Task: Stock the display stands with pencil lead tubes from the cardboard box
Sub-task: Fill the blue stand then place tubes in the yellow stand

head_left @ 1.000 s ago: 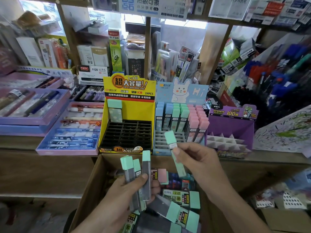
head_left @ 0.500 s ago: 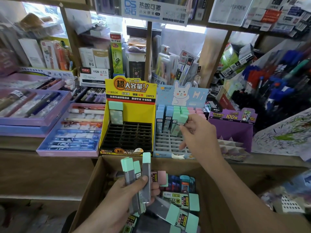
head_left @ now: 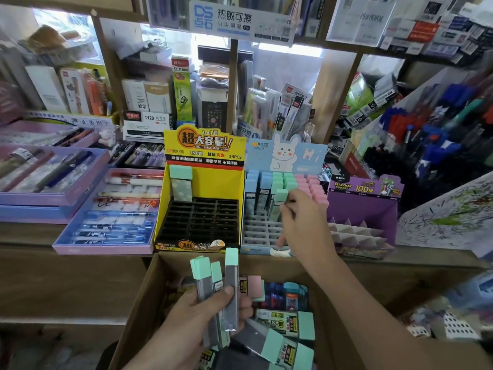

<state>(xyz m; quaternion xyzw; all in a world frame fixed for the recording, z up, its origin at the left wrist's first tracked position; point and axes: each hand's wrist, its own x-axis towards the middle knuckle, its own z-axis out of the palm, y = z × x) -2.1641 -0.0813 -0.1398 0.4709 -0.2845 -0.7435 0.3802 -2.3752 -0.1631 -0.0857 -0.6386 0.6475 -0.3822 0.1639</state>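
Left hand low, gripping, right hand outstretched, pinching

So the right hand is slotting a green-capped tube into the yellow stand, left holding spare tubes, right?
No: the head view shows the right hand slotting the green-capped tube into the blue rabbit stand, beside the yellow stand. The left hand holds spare tubes.

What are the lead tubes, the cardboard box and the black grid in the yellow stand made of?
The lead tubes: probably plastic, with a translucent grey glossy body and an opaque mint cap.
The cardboard box: brown matte paperboard, likely corrugated; its edge is too unclear to confirm.
The black grid: looks like moulded plastic, with thin even cell walls and a dull sheen; card is not ruled out.
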